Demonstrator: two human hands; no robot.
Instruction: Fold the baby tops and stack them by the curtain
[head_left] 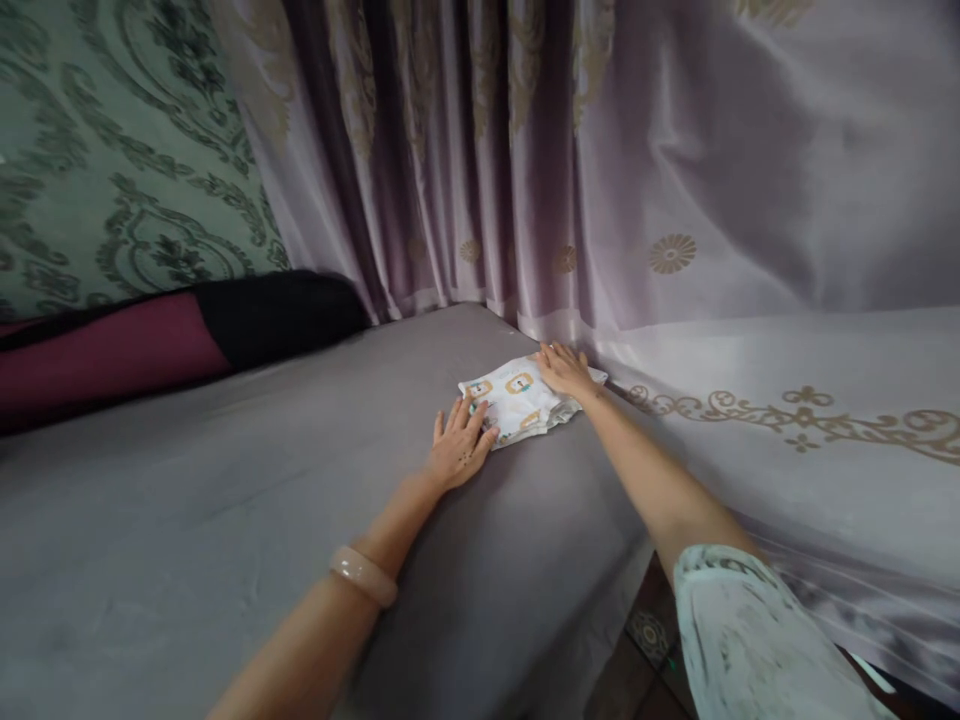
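On the left is a green wall (150,150) with swirls; a long red and black thing (135,350) lies along it, perhaps put there to be out of the way; next comes the wide, grey bed top (225,480); a pale bangle (364,577) sits on the left arm; the left hand (459,447) has its fingers spread, tips on the near left corner of a folded white cloth (517,400), gripping nothing that I can see; the cloth lies on the bed near the curtain, with little pictures on top and layers at its near edge; the right hand (562,370) lies palm down across its right end, fingers stretched out; two hands so far apart likely keep it flat and still; past them hangs a shiny purple curtain (720,180).
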